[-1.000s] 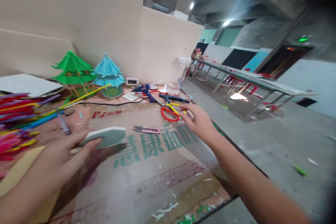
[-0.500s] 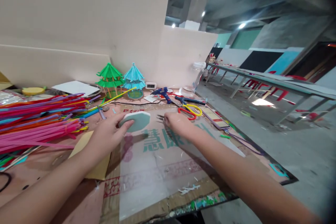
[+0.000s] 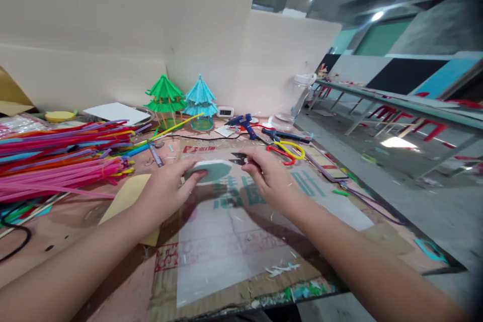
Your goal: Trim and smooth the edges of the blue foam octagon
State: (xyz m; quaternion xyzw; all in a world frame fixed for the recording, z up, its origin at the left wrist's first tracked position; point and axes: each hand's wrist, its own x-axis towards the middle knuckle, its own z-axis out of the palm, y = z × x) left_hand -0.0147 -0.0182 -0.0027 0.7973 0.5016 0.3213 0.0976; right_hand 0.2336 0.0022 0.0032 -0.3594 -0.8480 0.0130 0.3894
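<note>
My left hand [image 3: 175, 183] pinches a pale green, eight-sided foam piece [image 3: 211, 171] by its left edge, thumb in front, and holds it tilted above the translucent sheet [image 3: 215, 276]. To its right is my right hand [image 3: 266, 168], fingers curled in towards the thumb. What they hold, if anything, is too small or hidden to name. A dark, pointed shape [image 3: 237, 158] shows just beyond those fingertips; I cannot tell whether they touch it. Under the sheet lies printed cardboard [image 3: 162, 289].
Bundled coloured pipe cleaners [image 3: 64, 161] lie left. A green model pavilion [image 3: 164, 95] and a blue one [image 3: 200, 98] stand at the back. Behind my right hand are a glue gun [image 3: 247, 126], scissors [image 3: 290, 151] and a phone [image 3: 328, 163]. A clear jug [image 3: 300, 98] stands back right.
The view has turned slightly, so the table things sit further right and higher. The foam piece is tilted flatter. My right hand's fingers and thumb show more clearly.
</note>
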